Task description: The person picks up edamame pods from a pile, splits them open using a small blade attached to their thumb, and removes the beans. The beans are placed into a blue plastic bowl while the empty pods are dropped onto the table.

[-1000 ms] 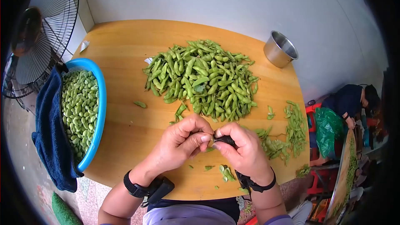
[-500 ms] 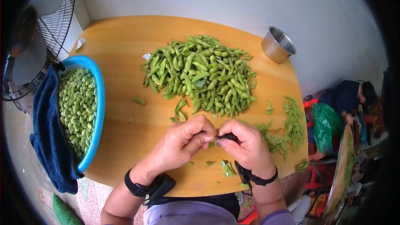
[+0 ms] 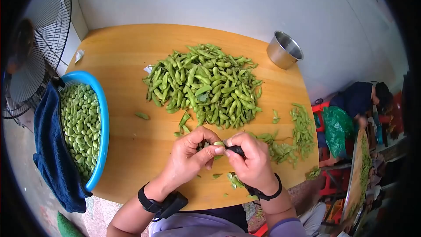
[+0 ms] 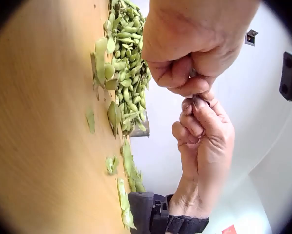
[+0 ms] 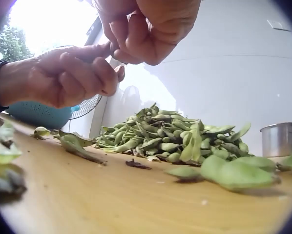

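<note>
In front of me, at the near side of the table (image 3: 127, 149), my two hands meet at the fingertips. My left hand (image 3: 189, 152) pinches a small green bean pod (image 3: 219, 143) between thumb and fingers. My right hand (image 3: 252, 160) grips a small black thing (image 3: 236, 150), whose kind I cannot tell, against the pod's end. Both wrist views show the fingertips together above the table, with the pod mostly hidden. Beyond the hands lies a large heap of green bean pods (image 3: 206, 83).
A blue basket (image 3: 105, 118) of shelled beans stands at left, a dark blue towel (image 3: 50, 149) over its edge. Emptied pods (image 3: 302, 127) lie at right. A metal cup (image 3: 284, 50) stands at the far right, a fan (image 3: 37, 39) at far left. Another person (image 3: 357, 98) sits at right.
Both hands stay together at the fingertips. More of the green pod now shows between them. The head view has shifted slightly.
</note>
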{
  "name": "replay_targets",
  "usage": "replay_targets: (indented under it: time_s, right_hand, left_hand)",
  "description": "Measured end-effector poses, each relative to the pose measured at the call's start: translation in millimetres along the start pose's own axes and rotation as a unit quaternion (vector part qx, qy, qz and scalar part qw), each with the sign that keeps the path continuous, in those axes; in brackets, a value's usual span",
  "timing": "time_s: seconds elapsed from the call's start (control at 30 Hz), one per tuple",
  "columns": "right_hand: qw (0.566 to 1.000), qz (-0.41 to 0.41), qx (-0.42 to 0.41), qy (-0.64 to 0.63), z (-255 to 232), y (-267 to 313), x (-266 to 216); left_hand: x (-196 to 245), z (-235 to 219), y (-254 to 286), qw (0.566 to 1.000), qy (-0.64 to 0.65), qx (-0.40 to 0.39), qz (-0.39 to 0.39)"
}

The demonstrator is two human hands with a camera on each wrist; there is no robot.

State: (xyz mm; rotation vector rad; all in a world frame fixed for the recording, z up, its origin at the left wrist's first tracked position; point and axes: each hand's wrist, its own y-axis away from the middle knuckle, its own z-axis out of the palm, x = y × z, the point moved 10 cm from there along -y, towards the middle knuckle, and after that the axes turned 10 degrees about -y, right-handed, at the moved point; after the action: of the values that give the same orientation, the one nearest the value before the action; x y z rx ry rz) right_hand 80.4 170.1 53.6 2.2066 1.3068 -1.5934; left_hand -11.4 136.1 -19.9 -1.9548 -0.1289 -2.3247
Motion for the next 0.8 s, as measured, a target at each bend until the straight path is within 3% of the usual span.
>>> replay_targets:
  time_s: [0.03, 0.1, 0.33, 0.4, 0.53, 0.6, 0.7, 0.8]
  right_hand:
    - [1.0, 0.001, 0.001, 0.001, -1.6, 1.0, -0.2]
    - [0.993, 0.092, -0.01, -0.075, -0.1, 2.2, 16.0]
    - [0.979, 0.133, 0.014, -0.152, -1.9, 5.4, 32.8]
    - [0.964, 0.178, 0.011, -0.199, 1.0, 8.2, 43.2]
    - [0.966, 0.179, -0.01, -0.186, -0.6, 4.2, 33.3]
    - [0.983, 0.125, -0.031, -0.128, 0.2, 0.0, 19.7]
    - [0.99, 0.067, -0.035, -0.116, 3.6, -0.6, 12.1]
    - [0.986, 0.116, -0.02, -0.12, -2.4, -0.5, 18.3]
  left_hand:
    - [0.4, -0.8, 0.0, 1.0, 0.016, 0.006, 0.011]
    - [1.8, -2.2, 0.6, 0.999, 0.033, 0.014, 0.025]
    - [-1.1, -2.5, -0.3, 0.998, 0.058, 0.014, -0.003]
    - [0.4, -2.7, 0.0, 0.999, 0.045, 0.02, -0.002]
    - [3.0, -6.1, -1.9, 0.998, 0.035, 0.045, -0.031]
    - [0.0, -11.7, -1.4, 0.996, 0.031, 0.07, -0.048]
    - [0.1, -16.8, -0.2, 0.996, -0.027, 0.079, -0.012]
    - [-7.1, -18.1, -1.2, 0.994, -0.083, 0.053, -0.039]
